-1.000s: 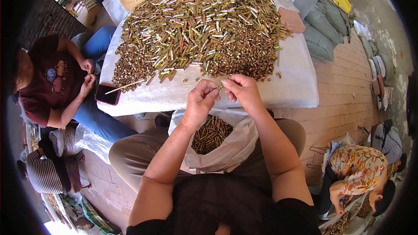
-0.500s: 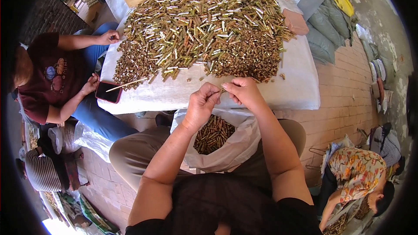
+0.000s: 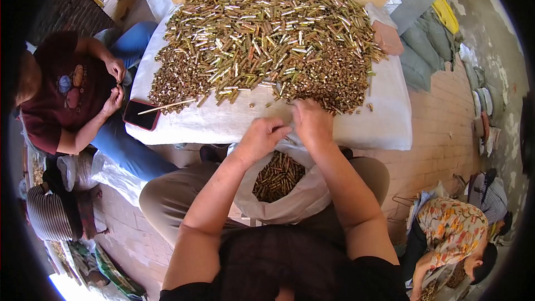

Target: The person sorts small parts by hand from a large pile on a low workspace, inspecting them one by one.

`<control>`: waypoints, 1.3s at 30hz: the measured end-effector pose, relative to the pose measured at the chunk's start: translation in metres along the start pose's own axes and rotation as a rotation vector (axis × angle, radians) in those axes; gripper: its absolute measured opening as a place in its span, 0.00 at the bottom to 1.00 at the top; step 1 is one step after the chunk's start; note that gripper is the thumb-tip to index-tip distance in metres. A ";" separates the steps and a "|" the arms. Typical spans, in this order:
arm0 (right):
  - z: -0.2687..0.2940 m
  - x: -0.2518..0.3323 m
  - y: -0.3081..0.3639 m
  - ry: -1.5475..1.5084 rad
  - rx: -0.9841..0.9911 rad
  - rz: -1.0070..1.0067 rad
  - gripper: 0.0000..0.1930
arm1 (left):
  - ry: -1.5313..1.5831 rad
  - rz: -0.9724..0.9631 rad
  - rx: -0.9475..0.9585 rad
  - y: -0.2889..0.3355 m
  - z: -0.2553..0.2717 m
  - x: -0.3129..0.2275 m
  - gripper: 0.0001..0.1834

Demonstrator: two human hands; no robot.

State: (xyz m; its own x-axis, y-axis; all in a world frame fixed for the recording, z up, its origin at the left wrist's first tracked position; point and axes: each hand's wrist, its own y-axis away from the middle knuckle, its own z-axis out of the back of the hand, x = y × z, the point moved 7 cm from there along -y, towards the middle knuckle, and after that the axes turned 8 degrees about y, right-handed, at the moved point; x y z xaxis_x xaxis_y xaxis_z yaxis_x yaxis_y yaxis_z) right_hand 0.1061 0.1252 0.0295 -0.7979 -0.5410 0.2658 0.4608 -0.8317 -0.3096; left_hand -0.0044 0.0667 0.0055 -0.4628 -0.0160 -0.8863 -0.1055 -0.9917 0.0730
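The right hand (image 3: 313,124) is hovering at the near edge of a mound of small brass-coloured nuts (image 3: 320,86), its fingers pointing away from the body; its fingertips are hiding whatever they may be gripping, so its hold cannot be told. The left hand (image 3: 262,138) is hanging just beside it, thumb and forefinger leaving a narrow gap; whether it is pinching anything cannot be told. Beyond both hands, long metal sleeves (image 3: 267,33) are lying heaped on the cloth-covered bench (image 3: 384,125). Below the hands, a white sack (image 3: 290,209) is standing open, holding brass-coloured cylinders (image 3: 276,181). Well left of the left hand, a thin stick (image 3: 173,105) is lying across a phone (image 3: 142,115), and a seated co-worker (image 3: 72,86) is bringing both hands close together.
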 end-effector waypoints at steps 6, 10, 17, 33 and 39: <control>-0.025 0.001 -0.008 0.222 0.003 -0.004 0.06 | -0.509 -0.330 -0.438 -0.046 0.040 -0.001 0.06; -0.024 -0.008 -0.008 0.118 0.088 -0.067 0.09 | -0.562 -0.178 -0.248 -0.058 0.034 0.008 0.08; -0.018 -0.011 -0.003 0.033 0.069 -0.011 0.11 | -0.408 -0.103 -0.376 -0.039 0.042 0.014 0.07; -0.009 -0.029 0.007 -0.168 0.080 -0.049 0.10 | -0.289 -0.111 -0.577 -0.016 0.038 -0.009 0.07; -0.013 -0.049 0.009 -0.525 0.094 -0.259 0.10 | -0.298 -0.094 -0.549 -0.031 0.039 -0.007 0.06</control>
State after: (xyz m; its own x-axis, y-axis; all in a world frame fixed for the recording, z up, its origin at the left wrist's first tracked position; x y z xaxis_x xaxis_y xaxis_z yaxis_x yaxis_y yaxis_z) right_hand 0.1445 0.1457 0.0014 -0.6009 -0.2884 0.7455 0.3285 -0.9393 -0.0986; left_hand -0.0323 0.1022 0.0275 -0.7070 0.0318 -0.7065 0.2727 -0.9095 -0.3139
